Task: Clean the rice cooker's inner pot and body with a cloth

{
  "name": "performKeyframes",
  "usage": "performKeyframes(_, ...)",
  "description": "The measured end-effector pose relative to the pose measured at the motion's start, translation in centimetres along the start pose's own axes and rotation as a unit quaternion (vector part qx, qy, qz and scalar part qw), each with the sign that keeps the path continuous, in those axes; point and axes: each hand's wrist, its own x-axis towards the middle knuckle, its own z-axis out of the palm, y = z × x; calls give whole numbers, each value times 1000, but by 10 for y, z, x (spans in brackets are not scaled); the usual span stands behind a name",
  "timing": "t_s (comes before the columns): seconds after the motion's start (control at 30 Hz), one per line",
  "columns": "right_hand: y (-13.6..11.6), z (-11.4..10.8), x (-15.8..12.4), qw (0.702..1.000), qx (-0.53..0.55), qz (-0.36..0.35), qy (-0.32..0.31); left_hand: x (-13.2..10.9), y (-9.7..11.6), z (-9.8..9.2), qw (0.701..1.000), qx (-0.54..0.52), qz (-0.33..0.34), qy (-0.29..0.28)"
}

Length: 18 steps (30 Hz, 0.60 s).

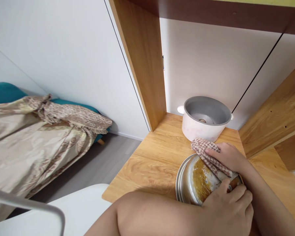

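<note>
A metal pot lies tilted on its side on the wooden tabletop, its brown-stained base facing me. My left hand reaches across from the lower left and is closed around the pot's near side. My right hand presses a red-and-white checked cloth flat against the upper part of the pot, fingers closed on the cloth.
A white cooker body with a grey inside stands just behind the pot. Wooden uprights and a slanted wooden panel frame the table. A bed with a patterned blanket is at left, a white chair below.
</note>
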Motion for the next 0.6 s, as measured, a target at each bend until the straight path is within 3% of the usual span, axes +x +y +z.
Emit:
performKeyframes(0.1, -1, 0, -1, 999, -25, 19, 4, 0, 0, -1, 1000, 0, -2, -9)
performKeyframes(0.27, 0, -1, -3, 999, 27, -31, -22, 0, 0, -4, 1000, 6, 5, -14)
performKeyframes(0.47, -6, -2, -4, 998, -45, 48, 5, 1, -1, -4, 1000, -2, 4, -13)
performKeyframes(0.6, -2, -1, -3, 1000, -6, 0, -16, 1, 0, -3, 1000, 4, 6, -16)
